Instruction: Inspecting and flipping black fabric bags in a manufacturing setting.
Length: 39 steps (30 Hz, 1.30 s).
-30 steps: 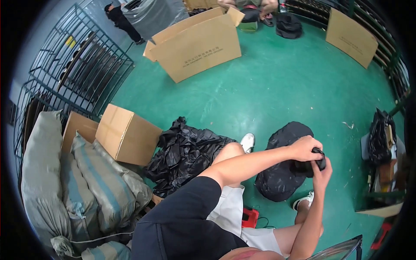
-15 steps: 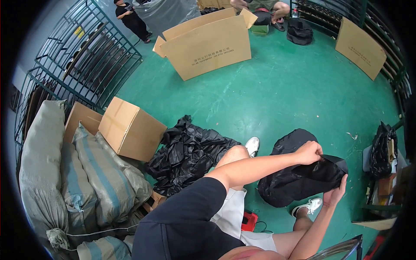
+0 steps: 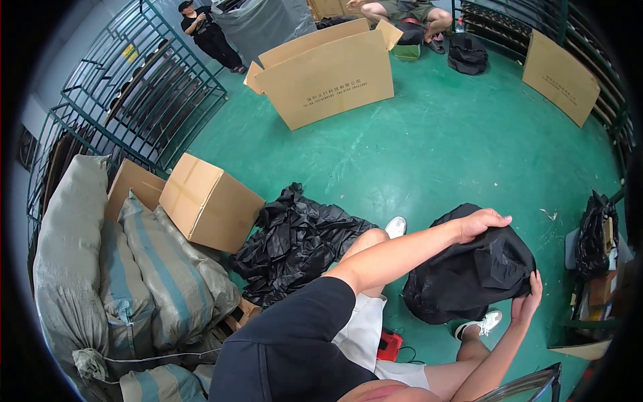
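Underfoot, green floor (image 3: pixel 429 154) spreading across the whole view, scuffed and marked with small scraps. Along the left edge, green metal racks (image 3: pixel 127 100) curving with the lens, with a person in black (image 3: pixel 207 37) standing just beyond them. Below the racks, 3 or so big grey sacks (image 3: pixel 87 268) stacked together, some with blue stripes. Further up, a long open carton (image 3: pixel 328 70) lying on the floor, flaps spread, and a flat sheet of cardboard (image 3: pixel 559 77) leaning near the right rim. Behind the carton, a seated person's legs (image 3: pixel 402 10) and a dark backpack (image 3: pixel 469 50). Nearer, a closed box (image 3: pixel 207 204) tilted against the sacks, touching another folded box (image 3: pixel 130 184) behind it. Just beside that, a crumpled heap of black plastic (image 3: pixel 295 244) on the floor. Between the knees, near a white shoe (image 3: pixel 396 226), a black bag (image 3: pixel 469 271) held up off the floor by both hands. On its top edge, left hand (image 3: pixel 482 222) with fingers curled down over the fabric, gripping it. At its right lower side, right hand (image 3: pixel 526 301) with fingers bent around the edge, pinching the cloth. Down by the leg, a small red device (image 3: pixel 388 345) with a cord. At far right, a black sack (image 3: pixel 593 231) hanging by cluttered shelves.
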Available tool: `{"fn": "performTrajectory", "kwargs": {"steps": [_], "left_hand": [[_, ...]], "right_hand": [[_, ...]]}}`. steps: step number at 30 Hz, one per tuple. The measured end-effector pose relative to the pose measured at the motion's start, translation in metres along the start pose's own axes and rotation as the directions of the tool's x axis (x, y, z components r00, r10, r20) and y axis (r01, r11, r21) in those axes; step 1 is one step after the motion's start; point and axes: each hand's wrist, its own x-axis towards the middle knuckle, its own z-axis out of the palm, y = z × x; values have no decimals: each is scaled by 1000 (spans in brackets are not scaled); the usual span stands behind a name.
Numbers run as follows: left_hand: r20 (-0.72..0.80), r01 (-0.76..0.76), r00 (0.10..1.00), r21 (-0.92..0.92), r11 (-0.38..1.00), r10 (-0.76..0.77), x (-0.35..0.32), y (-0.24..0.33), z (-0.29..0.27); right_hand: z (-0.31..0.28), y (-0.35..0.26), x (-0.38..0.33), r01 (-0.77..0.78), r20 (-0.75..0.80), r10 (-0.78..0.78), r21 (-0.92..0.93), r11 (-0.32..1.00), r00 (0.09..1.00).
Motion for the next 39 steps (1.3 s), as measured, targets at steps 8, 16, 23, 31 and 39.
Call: {"fn": "performTrajectory", "kwargs": {"steps": [8,16,23,31,39], "left_hand": [[-9,-45,996,795,605,85,9,-4,-21],[-30,30,1000,913,408,-7,1,-11,-19],[66,63,976,824,563,-206,5,-15,-27],[-66,-125,991,-98,987,119,-11,19,-25],[250,100,965,-52,994,-84,1,23,-18]], "right_hand": [[6,-7,-4,-10,61,2,120,993,998],[9,-8,-7,-141,167,96,280,950,981],[-9,-20,-8,-109,265,17,334,936,964],[-1,-26,-22,-110,447,-145,495,862,883],[36,-35,-23,-158,597,-249,545,824,763]]}}
